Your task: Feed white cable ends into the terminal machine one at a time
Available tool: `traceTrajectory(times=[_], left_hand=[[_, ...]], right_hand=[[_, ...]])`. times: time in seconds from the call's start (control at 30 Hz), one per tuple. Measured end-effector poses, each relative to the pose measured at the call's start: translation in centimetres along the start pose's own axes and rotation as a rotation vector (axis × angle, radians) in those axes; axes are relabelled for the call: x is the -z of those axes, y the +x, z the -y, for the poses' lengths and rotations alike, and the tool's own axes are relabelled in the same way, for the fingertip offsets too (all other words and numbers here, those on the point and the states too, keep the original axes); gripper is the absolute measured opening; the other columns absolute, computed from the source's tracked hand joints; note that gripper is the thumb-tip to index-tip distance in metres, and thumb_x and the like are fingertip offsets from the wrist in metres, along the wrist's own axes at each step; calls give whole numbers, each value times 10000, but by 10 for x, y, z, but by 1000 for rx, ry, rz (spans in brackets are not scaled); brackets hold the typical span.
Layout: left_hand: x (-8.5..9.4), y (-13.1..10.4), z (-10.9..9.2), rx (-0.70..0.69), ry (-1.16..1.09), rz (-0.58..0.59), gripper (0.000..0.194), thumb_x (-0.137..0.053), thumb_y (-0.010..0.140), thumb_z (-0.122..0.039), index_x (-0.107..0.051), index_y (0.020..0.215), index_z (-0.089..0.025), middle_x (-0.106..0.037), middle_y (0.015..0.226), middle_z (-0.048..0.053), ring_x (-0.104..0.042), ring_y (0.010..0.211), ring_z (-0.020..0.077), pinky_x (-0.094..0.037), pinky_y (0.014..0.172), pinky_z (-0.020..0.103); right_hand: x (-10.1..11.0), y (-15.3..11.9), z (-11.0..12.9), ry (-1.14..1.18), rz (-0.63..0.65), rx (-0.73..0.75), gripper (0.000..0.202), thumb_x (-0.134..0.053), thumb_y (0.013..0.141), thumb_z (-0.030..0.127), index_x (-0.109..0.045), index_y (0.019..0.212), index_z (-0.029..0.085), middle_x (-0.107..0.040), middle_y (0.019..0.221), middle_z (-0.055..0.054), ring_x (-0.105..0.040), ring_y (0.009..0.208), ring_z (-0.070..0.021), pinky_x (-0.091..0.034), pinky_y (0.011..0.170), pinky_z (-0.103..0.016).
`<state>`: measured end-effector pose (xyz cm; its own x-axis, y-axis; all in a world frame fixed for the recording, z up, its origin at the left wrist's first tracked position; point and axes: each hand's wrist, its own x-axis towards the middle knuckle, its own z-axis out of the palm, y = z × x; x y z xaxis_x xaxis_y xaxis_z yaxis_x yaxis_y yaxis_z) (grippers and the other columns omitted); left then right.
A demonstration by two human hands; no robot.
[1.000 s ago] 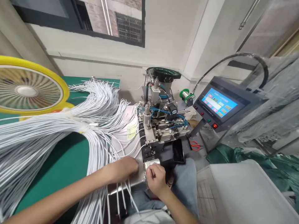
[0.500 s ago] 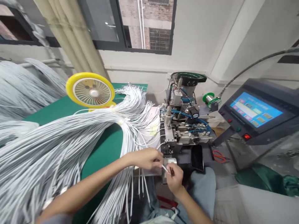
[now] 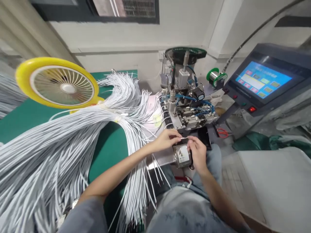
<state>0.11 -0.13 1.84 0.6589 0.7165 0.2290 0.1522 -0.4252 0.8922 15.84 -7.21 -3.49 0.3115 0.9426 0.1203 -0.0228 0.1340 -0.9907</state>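
Between my two hands runs a short white cable end, pinched from both sides. My left hand grips it with thumb and forefinger, its arm reaching over the hanging cables. My right hand holds the other end, fingers closed. Just below them is a silver motor with a white label. Behind the hands stands a machine with metal cylinders and blue tubes; white cables lead into its left side. A thick bundle of white cables spreads across the green table to the left.
A yellow fan stands on the green table. To the right are a control screen, a wire spool and red-handled scissors. A black phone lies beside my right hand.
The camera view has tilted down and shifted. Both hands have moved up and right, nearer the machine's front edge, and the cable piece between them now lies almost level instead of slanting.
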Motion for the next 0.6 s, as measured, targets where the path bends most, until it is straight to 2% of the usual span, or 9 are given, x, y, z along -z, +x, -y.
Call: traceTrajectory(times=[0.1,0.17,0.27,0.43,0.6], left_hand=[[-3,0,-4,-86,70,-84,175,-574,843,-238,-696,816,-115,-616,723,40,-544,672,109,-415,633,220],[-4,0,-5,-95,95,-122,181,-582,842,-257,-695,795,-123,-612,697,32,-541,652,107,-409,617,218],[-5,0,-6,-89,114,-151,201,-582,847,-276,-691,780,-122,-589,652,20,-515,602,96,-385,560,202],[-4,0,-5,-124,124,-136,219,-551,872,-279,-690,825,-116,-608,724,45,-547,671,110,-420,599,210],[-3,1,-4,-47,89,-105,257,-560,863,-315,-693,769,-117,-580,641,28,-525,598,97,-395,538,194]], right_hand=[[-7,8,10,-10,53,83,180,-588,799,314,-659,862,161,-579,716,-11,-525,575,-102,-432,506,-228],[-11,11,14,-21,56,151,138,-597,797,284,-666,805,165,-605,792,-34,-571,674,-122,-468,572,-243],[-14,13,17,-22,45,210,116,-595,807,256,-666,783,167,-617,803,-42,-599,749,-142,-489,620,-258],[-14,12,18,-79,36,249,155,-576,827,280,-666,771,168,-631,788,-46,-610,754,-153,-493,618,-268],[-13,12,19,-119,52,235,192,-562,833,307,-686,771,174,-662,734,-35,-612,685,-144,-487,603,-266]])
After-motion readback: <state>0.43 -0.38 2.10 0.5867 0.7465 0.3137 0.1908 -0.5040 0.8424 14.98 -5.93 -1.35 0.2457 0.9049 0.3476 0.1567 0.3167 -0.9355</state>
